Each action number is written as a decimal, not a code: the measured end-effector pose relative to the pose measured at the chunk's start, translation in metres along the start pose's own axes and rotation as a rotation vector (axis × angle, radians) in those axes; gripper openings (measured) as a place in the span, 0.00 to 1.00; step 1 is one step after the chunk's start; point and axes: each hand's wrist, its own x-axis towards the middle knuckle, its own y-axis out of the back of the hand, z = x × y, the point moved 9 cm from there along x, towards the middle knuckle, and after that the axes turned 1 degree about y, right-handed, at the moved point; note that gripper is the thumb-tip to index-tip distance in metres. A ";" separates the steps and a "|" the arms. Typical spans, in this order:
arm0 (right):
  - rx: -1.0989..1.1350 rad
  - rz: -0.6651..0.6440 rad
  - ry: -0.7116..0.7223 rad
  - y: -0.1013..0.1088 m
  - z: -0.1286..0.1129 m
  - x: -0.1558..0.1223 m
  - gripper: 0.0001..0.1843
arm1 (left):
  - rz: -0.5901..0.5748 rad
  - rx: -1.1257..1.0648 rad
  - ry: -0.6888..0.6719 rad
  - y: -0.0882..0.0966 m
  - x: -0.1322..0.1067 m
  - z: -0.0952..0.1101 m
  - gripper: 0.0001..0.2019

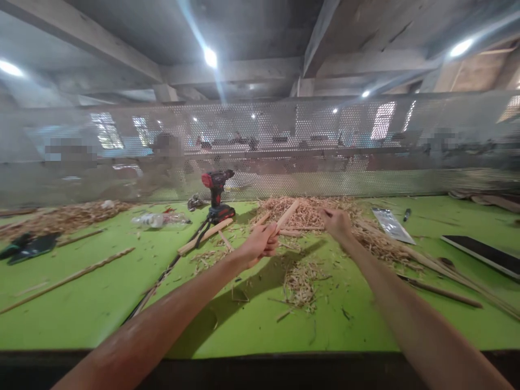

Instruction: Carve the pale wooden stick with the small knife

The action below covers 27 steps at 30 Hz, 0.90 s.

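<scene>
My left hand (262,244) is closed round the lower end of a pale wooden stick (288,213), which slants up and to the right above the green tabletop. To its right, my right hand (338,223) hovers at the edge of a heap of wood shavings (309,208). Its fingers are curled together, and whether anything is between them cannot be made out. A smaller patch of shavings (301,284) lies below the two hands. Left of the stick, a red and black cordless drill (217,195) stands upright on its battery, with a flat wooden strip (207,236) in front of it.
A perforated metal screen (260,157) runs along the table's back. On the right lie a silver packet (392,225), a black marker (407,215), a dark flat slab (485,254) and long thin sticks (442,291). A clear plastic bag (160,219) and a twisted stick (77,275) are left.
</scene>
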 end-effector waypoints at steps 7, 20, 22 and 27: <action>0.157 -0.111 0.110 -0.022 -0.044 -0.001 0.22 | 0.004 -0.062 0.022 0.007 0.003 0.001 0.13; 0.075 -0.297 0.384 -0.047 -0.112 -0.035 0.15 | 0.095 -0.037 -0.039 0.015 0.007 0.003 0.16; 0.038 -0.298 0.401 -0.047 -0.108 -0.034 0.14 | 0.098 -0.035 -0.037 0.016 0.009 0.000 0.16; -0.009 -0.275 0.429 -0.047 -0.108 -0.035 0.16 | 0.097 -0.044 -0.051 0.017 0.010 -0.001 0.16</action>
